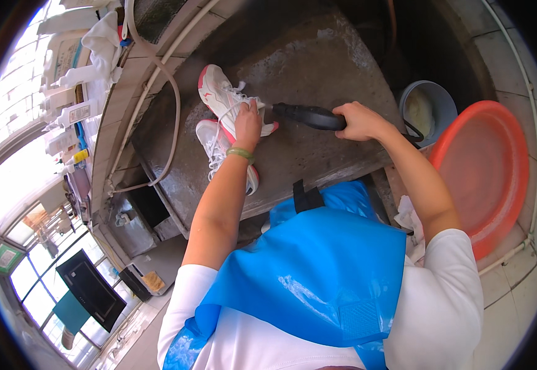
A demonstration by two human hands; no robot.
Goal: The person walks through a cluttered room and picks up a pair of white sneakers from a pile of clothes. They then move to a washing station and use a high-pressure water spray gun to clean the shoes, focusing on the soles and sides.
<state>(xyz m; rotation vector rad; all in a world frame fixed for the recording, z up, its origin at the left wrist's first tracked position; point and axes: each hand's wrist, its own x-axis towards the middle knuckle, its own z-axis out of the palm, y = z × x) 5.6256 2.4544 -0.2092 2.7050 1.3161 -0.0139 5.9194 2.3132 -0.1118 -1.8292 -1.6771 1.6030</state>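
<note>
On the wet dark slab (305, 152) lie two white sneakers with pink trim. My left hand (248, 124), with a green bangle at its wrist, is on the upper sneaker (217, 92) near its laces and tongue, gripping it. The lower sneaker (210, 138) lies partly beneath that one and behind my left wrist. My right hand (357, 121) is closed around the rear of a black spray gun (312, 116), whose nozzle points left at the upper sneaker's opening, close to my left fingers. A faint spray seems to show at the nozzle.
A grey bucket (449, 104) with pale contents and a large red plastic basin (520, 171) stand to the right. Bottles (81, 113) and a white cloth (102, 44) line a ledge at the left. A beige hose (177, 106) loops over the slab's left edge. A blue apron (314, 273) covers my front.
</note>
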